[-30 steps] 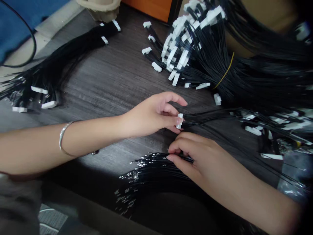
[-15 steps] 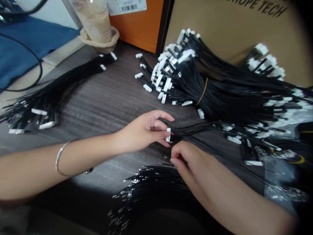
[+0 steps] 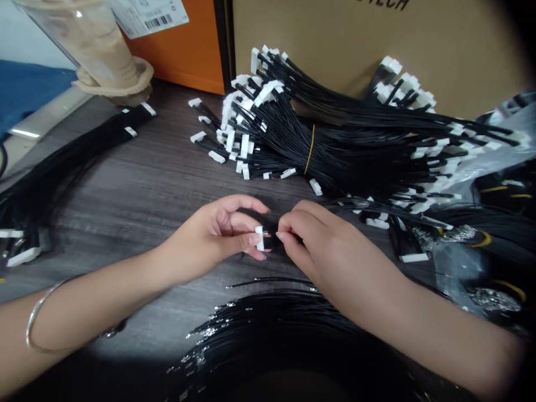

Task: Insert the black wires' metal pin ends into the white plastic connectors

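Note:
Between the thumb and fingers of my left hand (image 3: 226, 229) is a white connector (image 3: 260, 238), held upright with its wire side facing right. My right hand (image 3: 314, 237) is closed in a pinch just right of the connector, on a thin black wire (image 3: 271, 234) whose end is at the connector; whether it is inside cannot be made out. Below both hands lies a fan of loose black wires (image 3: 251, 329) with bare metal tips pointing left. Behind them rests a large bundle of black cables (image 3: 330, 151) with white connectors, tied by a yellow band (image 3: 310, 149).
More black cables (image 3: 75, 139) with white connectors lie at the left. At the back left, a plastic cup (image 3: 100, 50) sits in a cardboard holder (image 3: 142, 75). An orange box (image 3: 184, 56) and a brown carton (image 3: 355, 50) stand behind. Plastic bags (image 3: 454, 268) are at the right.
The view has shifted right. My right hand has risen level with the connector and now pinches a wire at it. My left hand still holds the connector.

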{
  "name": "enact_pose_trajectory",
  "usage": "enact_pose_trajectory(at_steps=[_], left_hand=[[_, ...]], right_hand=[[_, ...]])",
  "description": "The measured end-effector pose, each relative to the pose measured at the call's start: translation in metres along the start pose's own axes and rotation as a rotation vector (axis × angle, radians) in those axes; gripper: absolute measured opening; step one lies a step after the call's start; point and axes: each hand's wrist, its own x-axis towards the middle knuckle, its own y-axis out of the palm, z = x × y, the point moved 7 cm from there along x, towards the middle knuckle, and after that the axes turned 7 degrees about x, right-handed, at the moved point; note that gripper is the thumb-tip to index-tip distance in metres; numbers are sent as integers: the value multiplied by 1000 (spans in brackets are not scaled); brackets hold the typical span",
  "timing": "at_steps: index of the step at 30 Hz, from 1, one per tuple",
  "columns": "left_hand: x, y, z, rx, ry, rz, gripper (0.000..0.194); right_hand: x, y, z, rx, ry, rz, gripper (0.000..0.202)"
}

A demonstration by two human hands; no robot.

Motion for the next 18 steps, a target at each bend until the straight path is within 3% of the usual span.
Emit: enact_pose_trajectory(at_steps=[5,18], left_hand=[[0,-1,1,8,11,14,29],[0,0,0,34,-1,-20,27]], right_hand=[[-1,-8,1,56,-56,-88,10],[2,-8,-1,86,-31,-96,11]])
